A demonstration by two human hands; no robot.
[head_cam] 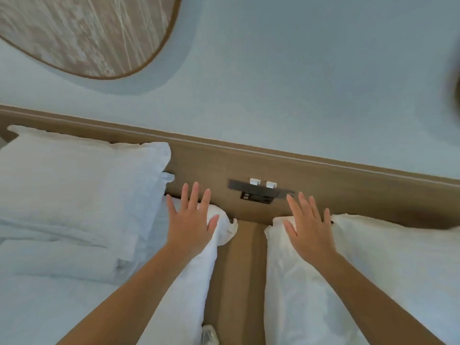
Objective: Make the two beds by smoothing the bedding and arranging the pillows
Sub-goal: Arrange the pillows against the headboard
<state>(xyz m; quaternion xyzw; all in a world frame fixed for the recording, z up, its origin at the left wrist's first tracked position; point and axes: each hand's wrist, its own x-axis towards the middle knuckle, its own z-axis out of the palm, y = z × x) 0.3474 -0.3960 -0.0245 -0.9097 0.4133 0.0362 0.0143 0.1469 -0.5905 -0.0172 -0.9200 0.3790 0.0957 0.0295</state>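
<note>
Two white beds flank a narrow wooden gap. On the left bed [49,307] a white pillow [79,185] leans at the wooden headboard [211,168], with a folded duvet [57,250] below it. My left hand [191,220] is spread flat, fingers straight, over the left bed's top right corner. My right hand [308,222] is spread the same way over the top left corner of the right bed [373,270]. Neither hand holds anything. No pillow shows on the right bed.
A dark switch and socket panel [258,191] sits on the headboard between the beds. The brown floor strip [239,270] runs between them, with a shoe [210,334] at its bottom. A round wall panel [87,33] hangs above the left bed.
</note>
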